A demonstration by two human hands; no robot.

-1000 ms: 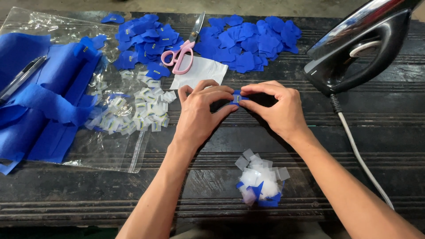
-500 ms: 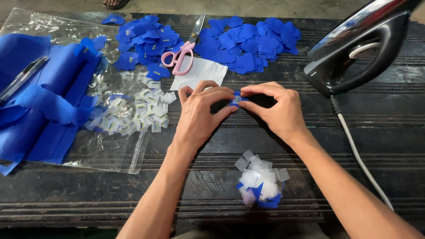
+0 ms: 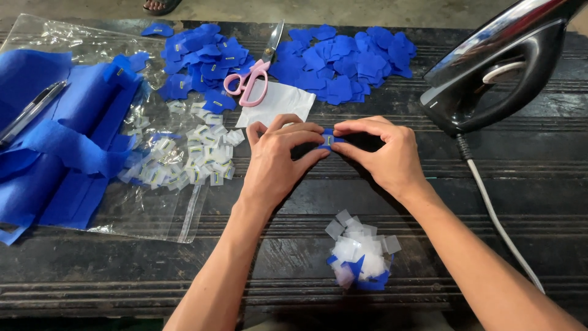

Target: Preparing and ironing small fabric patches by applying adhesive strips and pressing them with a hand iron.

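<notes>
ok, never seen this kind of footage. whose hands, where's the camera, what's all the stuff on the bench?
No machine here: a person works with bare hands, and the one picture comes from a camera on their head, looking down at a dark slatted bench.

The left hand and right hand meet at the fingertips, both in a pinching grip on one small blue piece.

Around them: two heaps of blue cut pieces, pink scissors on a white sheet, small white tabs on a clear plastic bag, blue fabric with a pen at far left, a black iron at right with its cord, and a little pile of scraps nearest the person.
</notes>
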